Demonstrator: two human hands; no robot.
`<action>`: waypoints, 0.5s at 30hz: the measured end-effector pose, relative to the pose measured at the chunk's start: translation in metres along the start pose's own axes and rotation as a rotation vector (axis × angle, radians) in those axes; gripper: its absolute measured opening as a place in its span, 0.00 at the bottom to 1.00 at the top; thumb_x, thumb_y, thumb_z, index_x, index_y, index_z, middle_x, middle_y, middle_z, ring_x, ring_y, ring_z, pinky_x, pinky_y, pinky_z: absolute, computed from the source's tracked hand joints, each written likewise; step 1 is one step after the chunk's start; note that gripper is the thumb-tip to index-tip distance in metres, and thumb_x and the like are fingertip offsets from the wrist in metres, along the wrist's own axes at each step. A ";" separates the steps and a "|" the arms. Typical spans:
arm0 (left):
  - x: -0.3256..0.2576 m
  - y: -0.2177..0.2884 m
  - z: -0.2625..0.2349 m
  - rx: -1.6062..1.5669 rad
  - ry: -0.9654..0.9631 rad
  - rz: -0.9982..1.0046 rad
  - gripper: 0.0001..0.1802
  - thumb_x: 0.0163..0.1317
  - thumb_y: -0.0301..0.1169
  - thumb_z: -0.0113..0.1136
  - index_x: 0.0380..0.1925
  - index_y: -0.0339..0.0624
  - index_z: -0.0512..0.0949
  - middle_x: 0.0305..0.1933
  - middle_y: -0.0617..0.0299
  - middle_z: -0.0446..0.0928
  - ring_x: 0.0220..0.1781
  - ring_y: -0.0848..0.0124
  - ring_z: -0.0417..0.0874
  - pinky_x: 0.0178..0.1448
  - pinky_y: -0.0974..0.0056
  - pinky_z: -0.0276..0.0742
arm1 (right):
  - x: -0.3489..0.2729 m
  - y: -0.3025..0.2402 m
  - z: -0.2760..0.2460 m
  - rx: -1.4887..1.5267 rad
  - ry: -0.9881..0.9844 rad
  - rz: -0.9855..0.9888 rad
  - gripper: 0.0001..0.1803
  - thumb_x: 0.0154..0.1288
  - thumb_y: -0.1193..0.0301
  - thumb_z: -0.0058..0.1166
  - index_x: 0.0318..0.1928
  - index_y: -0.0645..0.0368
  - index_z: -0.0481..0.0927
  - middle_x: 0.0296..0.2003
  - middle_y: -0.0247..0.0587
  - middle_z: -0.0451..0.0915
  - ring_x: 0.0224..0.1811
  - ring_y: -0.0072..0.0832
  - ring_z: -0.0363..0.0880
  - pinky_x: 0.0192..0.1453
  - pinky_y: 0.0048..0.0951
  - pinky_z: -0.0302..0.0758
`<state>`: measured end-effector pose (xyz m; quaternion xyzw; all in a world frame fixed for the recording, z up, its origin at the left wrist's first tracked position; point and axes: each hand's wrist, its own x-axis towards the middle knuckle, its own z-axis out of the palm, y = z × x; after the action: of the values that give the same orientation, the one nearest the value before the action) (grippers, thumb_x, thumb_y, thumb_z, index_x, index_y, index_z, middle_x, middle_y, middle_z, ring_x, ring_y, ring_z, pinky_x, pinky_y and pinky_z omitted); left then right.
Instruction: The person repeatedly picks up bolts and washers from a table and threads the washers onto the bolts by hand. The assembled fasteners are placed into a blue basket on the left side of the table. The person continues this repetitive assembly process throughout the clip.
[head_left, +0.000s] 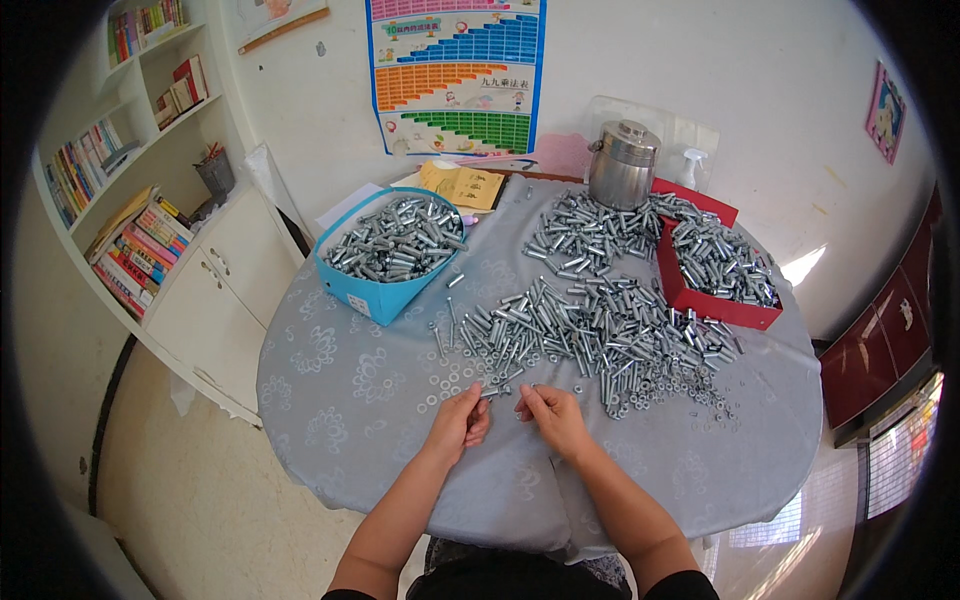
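Near the front of the round table, my left hand [461, 422] is closed on a metal bolt [494, 392], which points toward the right. Just across from it, my right hand [552, 416] pinches thumb and fingers together; whatever is between them is too small to make out. Beyond both hands spreads a loose heap of silver bolts [545, 325], some with sleeves on them. Flat washers [447, 381] lie scattered beside my left hand. To the right of my right hand, small nuts [655, 392] edge the heap.
A blue box [372, 296] full of bolts stands at the left, a red box [722, 306] of bolts at the right. Behind the heap are a steel canister [624, 170], a spray bottle [690, 168] and yellow paper [460, 184]. A grey cloth [345, 400] covers the table; bookshelves [150, 130] stand left.
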<state>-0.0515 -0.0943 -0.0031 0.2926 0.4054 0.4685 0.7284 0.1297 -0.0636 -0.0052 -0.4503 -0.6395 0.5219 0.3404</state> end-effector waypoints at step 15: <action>-0.001 0.001 0.003 0.024 0.045 0.026 0.21 0.65 0.49 0.42 0.20 0.46 0.62 0.11 0.67 0.59 0.10 0.80 0.53 0.13 0.74 0.48 | -0.001 0.001 0.004 0.024 0.081 -0.106 0.15 0.66 0.63 0.45 0.37 0.64 0.77 0.26 0.36 0.78 0.27 0.21 0.74 0.34 0.22 0.71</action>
<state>-0.0493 -0.0947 -0.0004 0.2960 0.4236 0.4796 0.7092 0.1263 -0.0665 -0.0068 -0.4326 -0.6418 0.4921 0.3985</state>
